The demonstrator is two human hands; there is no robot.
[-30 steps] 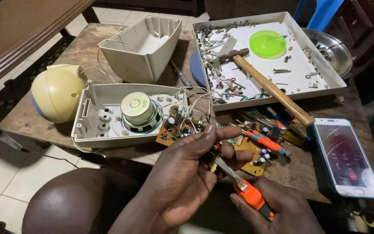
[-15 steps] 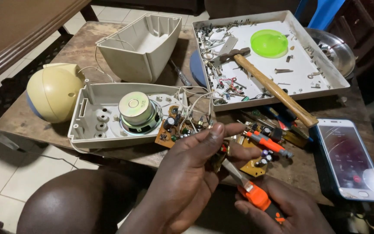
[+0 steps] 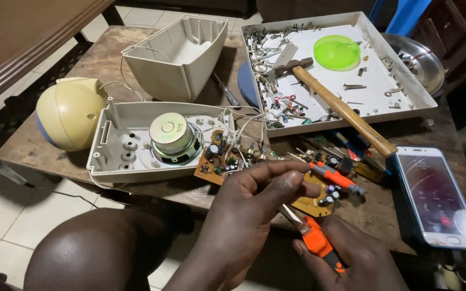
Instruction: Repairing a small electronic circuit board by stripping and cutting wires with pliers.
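My left hand (image 3: 246, 213) is raised over the near table edge, thumb and fingers pinched together on something too small to make out. Just beyond its fingertips lies a brown circuit board (image 3: 222, 159) wired to an open grey plastic case (image 3: 117, 148) that holds a round speaker (image 3: 172, 134). My right hand (image 3: 354, 258) grips orange-handled pliers (image 3: 314, 237), whose metal jaws point up toward the left hand's thumb. A second yellow circuit board (image 3: 314, 202) lies partly hidden behind both hands.
A white tray (image 3: 400, 94) holds screws, small parts, a green lid (image 3: 336, 52) and a wooden-handled hammer (image 3: 341, 108). A phone (image 3: 438, 196) lies at right. The case's other half (image 3: 182, 51) and a yellow dome (image 3: 68, 113) sit at left. An orange screwdriver (image 3: 335, 178) rests by the boards. My knee (image 3: 98, 250) is below.
The view has shifted slightly. My left hand has lifted a little and the pliers have edged closer under its fingers. The table's objects have stayed put.
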